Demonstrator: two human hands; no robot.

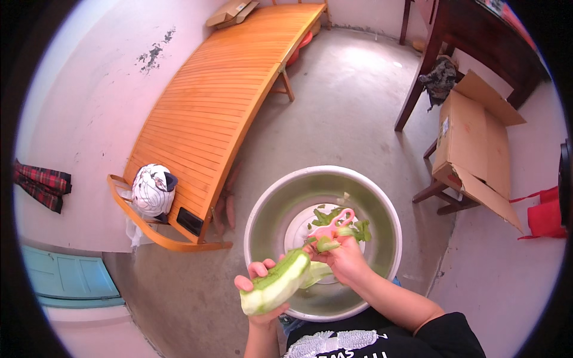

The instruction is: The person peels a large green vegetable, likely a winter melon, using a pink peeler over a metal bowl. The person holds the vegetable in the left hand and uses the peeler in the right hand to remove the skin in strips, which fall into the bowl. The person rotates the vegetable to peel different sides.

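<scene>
A long pale-green gourd (275, 284), partly peeled with a darker strip of skin along its top, is gripped in my left hand (264, 291). My right hand (342, 259) is at the gourd's upper right end, its fingers around a green piece of peel or gourd (327, 244). A pink peeler or similar tool (330, 227) with a looped end shows just beyond those fingers; whether the hand holds it cannot be told. Below both hands stands a wide metal basin (389, 210). Green peelings (362, 230) lie inside on its bottom, and another pale-green piece (317, 274) is beneath the gourd.
A slatted wooden bed (215, 98) runs along the left, bearing a white patterned bundle (154, 190) and a black phone (190, 220). To the right, an open cardboard box (474, 138) rests on a wooden stool (429, 192), near a dark wooden table (423, 71).
</scene>
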